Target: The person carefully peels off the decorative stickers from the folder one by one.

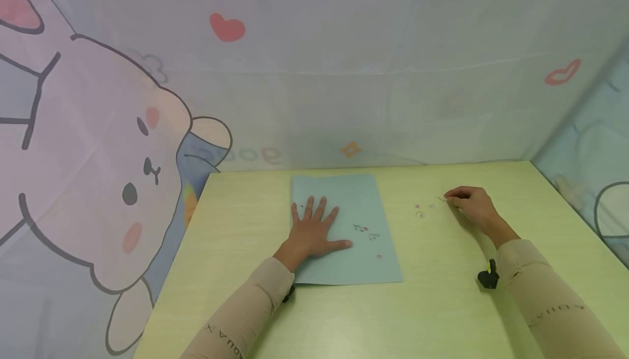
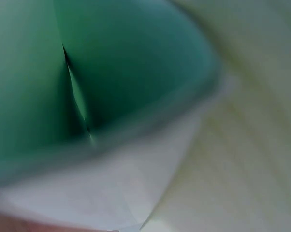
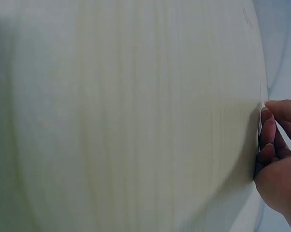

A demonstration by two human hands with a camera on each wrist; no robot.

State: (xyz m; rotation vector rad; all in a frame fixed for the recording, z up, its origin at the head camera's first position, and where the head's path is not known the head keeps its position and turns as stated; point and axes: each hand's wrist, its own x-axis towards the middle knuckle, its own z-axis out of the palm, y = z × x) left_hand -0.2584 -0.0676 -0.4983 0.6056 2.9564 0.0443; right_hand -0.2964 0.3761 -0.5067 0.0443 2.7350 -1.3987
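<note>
Spread flat, my left hand point(image 1: 312, 234) presses on a pale green paper booklet point(image 1: 344, 195) on the table. Its fingers are straight and fanned apart. Small drawn-looking marks, perhaps stickers point(image 1: 365, 229), lie on the green cover right of the thumb. My right hand point(image 1: 472, 204) is at the table's right side, thumb and index fingertips pinching a small thin sticker-like piece point(image 1: 440, 199). The right wrist view shows this hand point(image 3: 281, 145) at the edge, its fingertips together and low over the table. What the piece shows is too small to tell.
Several tiny pink and clear pieces point(image 1: 420, 214) lie on the light yellow table point(image 1: 457, 304) between booklet and right hand. A printed cloth point(image 1: 334, 75) hangs behind the table. In the left wrist view, the green cover point(image 2: 136, 58) lies over white paper point(image 2: 97, 188).
</note>
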